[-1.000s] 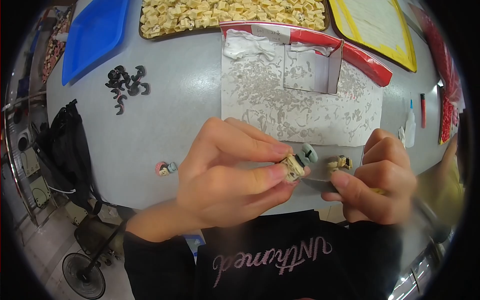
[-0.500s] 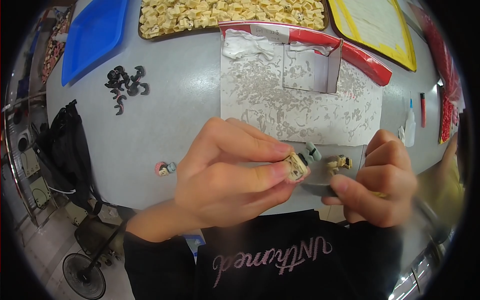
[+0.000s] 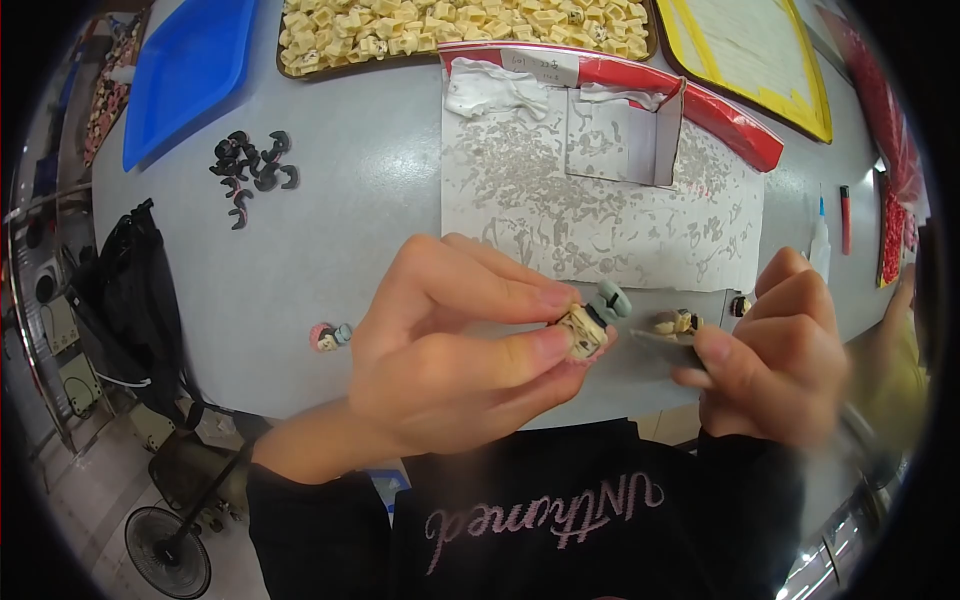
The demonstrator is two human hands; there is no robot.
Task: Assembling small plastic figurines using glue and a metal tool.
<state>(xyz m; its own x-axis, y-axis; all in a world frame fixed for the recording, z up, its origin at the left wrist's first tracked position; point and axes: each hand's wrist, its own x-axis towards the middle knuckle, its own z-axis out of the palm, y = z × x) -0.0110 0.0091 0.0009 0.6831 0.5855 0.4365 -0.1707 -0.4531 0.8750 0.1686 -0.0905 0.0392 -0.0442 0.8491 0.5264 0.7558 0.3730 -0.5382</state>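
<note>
My left hand [image 3: 440,335] pinches a small cream figurine [image 3: 582,335] between thumb and fingers. It has a pink edge below, and a grey-blue bow-like part [image 3: 613,300] with a dark middle sticks out at its upper right. A thin, flat metal blade [image 3: 668,350] lies in the grip of my right hand [image 3: 775,360], its tip pointing left, apart from the figurine. Just behind the blade sits another cream piece [image 3: 674,321] with dark parts. A small dark-and-cream piece [image 3: 740,305] shows beside my right knuckles. Left of my left wrist lies a pink-and-grey figurine [image 3: 327,337].
Small black curved pieces [image 3: 252,165] lie at the left. Ahead, a white sheet [image 3: 500,215] carries many grey bits and an open box [image 3: 660,150]. Farther back are a blue tray [image 3: 185,85], a tray of cream pieces [image 3: 460,30] and a yellow-rimmed tray [image 3: 822,110]. A needle-tipped bottle [image 3: 820,245] stands right.
The figurine in my left hand has shifted slightly left and turned, raising its grey-blue part. My right hand has moved a little right with the blade, now more sharply visible.
</note>
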